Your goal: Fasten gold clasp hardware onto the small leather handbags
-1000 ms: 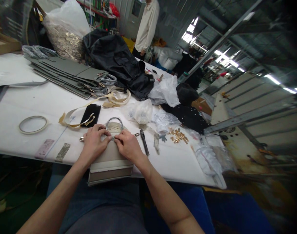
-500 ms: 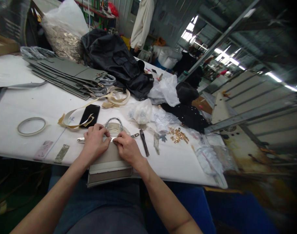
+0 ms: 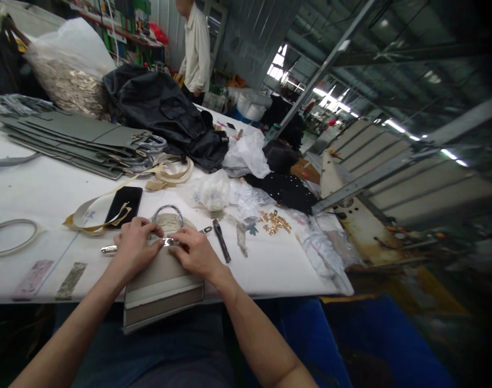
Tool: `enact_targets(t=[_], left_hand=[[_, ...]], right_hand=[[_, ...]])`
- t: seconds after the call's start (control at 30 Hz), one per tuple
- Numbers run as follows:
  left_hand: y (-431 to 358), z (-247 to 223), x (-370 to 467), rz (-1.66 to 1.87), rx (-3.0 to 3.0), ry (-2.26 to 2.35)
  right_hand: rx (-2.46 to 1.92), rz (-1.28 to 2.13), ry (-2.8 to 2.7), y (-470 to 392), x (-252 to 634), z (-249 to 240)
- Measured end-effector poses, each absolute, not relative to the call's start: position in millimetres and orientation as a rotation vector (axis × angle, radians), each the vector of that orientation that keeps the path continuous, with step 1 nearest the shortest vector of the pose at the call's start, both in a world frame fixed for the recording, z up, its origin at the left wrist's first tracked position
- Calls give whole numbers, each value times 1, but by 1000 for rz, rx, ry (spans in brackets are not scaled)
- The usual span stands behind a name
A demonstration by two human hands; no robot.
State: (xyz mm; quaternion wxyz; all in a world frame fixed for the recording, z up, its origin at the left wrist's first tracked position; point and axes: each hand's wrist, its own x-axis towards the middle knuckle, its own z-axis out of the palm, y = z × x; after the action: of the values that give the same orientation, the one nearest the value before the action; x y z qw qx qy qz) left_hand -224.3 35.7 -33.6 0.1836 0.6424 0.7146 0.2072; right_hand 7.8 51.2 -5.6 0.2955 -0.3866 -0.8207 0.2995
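A beige-grey bag [image 3: 165, 291] lies at the table's front edge, its wrapped ring handle [image 3: 167, 209] standing at the far end. Across it runs a strap with metal ends, and a shiny metal clasp [image 3: 167, 242] sits at its middle. My left hand [image 3: 138, 247] has its fingers closed on the clasp's left side. From the right, my right hand [image 3: 195, 250] pinches the same clasp. The strap's metal tips show beyond both hands. Just right of the bag lies a dark metal tool [image 3: 222, 241].
Behind my left hand are a black phone [image 3: 124, 206] and tape strips; a tape roll [image 3: 11, 237] lies far left. Gold metal pieces [image 3: 275, 222] and plastic bags lie right. Grey-green panels [image 3: 76, 134] and a black bag [image 3: 160, 108] stand behind. A person [image 3: 196, 51] stands beyond.
The view has turned right, so the table's things appear further left. The clasp between my fingers now shows more plainly. The person in the background shows more fully.
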Motion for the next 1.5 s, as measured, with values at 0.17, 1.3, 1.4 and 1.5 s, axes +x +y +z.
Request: enact_targets(t=[0.17,1.3,1.4,1.5], left_hand=[[34,-28,-218,598,1804,2012],[27,-33,-214,832,1685,2007],[26,-32,-215,820,1706,1999],[26,-31,-215,824,1707,2005]], right_hand=[[-1536,430,-1795,74,72,2],[-1012,940,-1199,69,-78,25],[-971,958,-1202,70,-79,20],[-873,1049,-1349,72,-76,20]])
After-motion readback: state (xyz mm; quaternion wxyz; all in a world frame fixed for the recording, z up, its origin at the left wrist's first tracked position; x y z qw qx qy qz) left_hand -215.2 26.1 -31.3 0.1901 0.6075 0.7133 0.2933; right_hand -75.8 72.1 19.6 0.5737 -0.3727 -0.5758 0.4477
